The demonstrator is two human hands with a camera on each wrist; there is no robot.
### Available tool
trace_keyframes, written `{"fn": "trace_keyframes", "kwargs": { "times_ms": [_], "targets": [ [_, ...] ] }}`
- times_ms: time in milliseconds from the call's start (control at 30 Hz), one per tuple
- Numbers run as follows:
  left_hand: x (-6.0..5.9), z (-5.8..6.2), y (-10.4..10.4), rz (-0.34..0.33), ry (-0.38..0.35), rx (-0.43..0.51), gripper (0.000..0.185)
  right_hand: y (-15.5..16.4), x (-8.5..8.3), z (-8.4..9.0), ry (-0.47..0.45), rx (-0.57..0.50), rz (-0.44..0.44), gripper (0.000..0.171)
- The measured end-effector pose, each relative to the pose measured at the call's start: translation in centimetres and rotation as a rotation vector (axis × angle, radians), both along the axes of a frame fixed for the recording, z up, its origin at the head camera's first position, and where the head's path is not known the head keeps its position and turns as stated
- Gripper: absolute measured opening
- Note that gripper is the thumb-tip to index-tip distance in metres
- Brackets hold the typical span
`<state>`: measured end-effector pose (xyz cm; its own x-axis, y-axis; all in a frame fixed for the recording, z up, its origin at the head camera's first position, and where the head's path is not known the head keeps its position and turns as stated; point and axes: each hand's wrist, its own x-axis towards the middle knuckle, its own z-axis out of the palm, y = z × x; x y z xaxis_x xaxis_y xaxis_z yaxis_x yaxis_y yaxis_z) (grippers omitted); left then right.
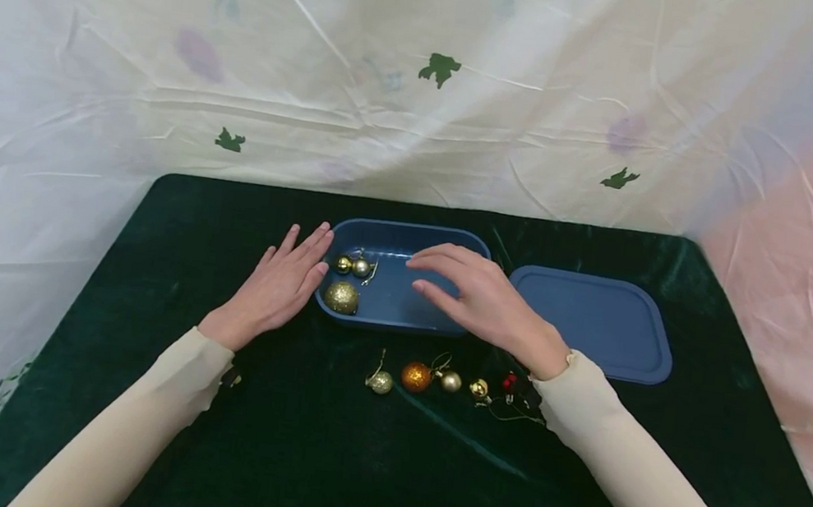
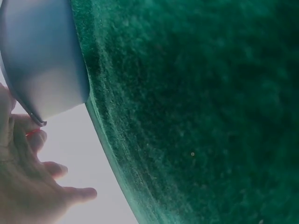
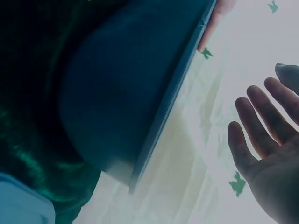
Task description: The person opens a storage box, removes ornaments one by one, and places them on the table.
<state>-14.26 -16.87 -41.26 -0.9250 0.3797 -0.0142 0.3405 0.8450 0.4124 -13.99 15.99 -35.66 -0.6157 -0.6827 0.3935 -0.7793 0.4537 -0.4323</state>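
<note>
A blue oval-cornered box [image 1: 399,323] stands uncovered on the dark green cloth. Inside it at the left lie a large gold glitter ball [image 1: 341,297] and two small shiny baubles [image 1: 362,267]. My left hand [image 1: 272,289] rests with straight, spread fingers on the box's left rim; in the left wrist view its fingers reach up to the edge of the blue box [image 2: 46,60]. Over the box's right part hovers my right hand [image 1: 479,298], fingers loosely bent and nothing held. The right wrist view shows that hand [image 3: 275,149] apart from the box wall [image 3: 117,93].
A blue lid [image 1: 596,323] lies flat to the box's right. In front sit a pale glitter bauble [image 1: 381,382], an orange bauble [image 1: 417,377], a champagne bauble [image 1: 451,381], a small gold one [image 1: 479,389] and red berries [image 1: 509,382]. White patterned fabric [image 1: 389,136] hangs behind.
</note>
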Motion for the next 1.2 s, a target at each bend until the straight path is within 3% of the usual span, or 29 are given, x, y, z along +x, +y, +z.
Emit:
{"fn": "trace_keyframes", "kwargs": {
  "times_ms": [367,667,1000,1200],
  "targets": [
    [-0.2,0.1,0.1,-0.005,-0.01,-0.027,0.061,-3.7,-2.7,-0.9,-0.086,0.14,0.018,0.038],
    [-0.1,-0.1,0.1,0.009,-0.013,0.005,0.061,-5.9,-4.2,-2.0,-0.046,0.324,0.038,0.056],
    [-0.1,0.0,0.1,0.003,-0.021,-0.011,0.061,-7.0,-5.3,-3.0,-0.063,0.5,-0.034,0.067],
    [-0.1,0.0,0.2,0.0,-0.006,-0.04,0.061,-7.6,-5.7,-3.5,-0.059,0.521,-0.028,0.068]
  ]
}}
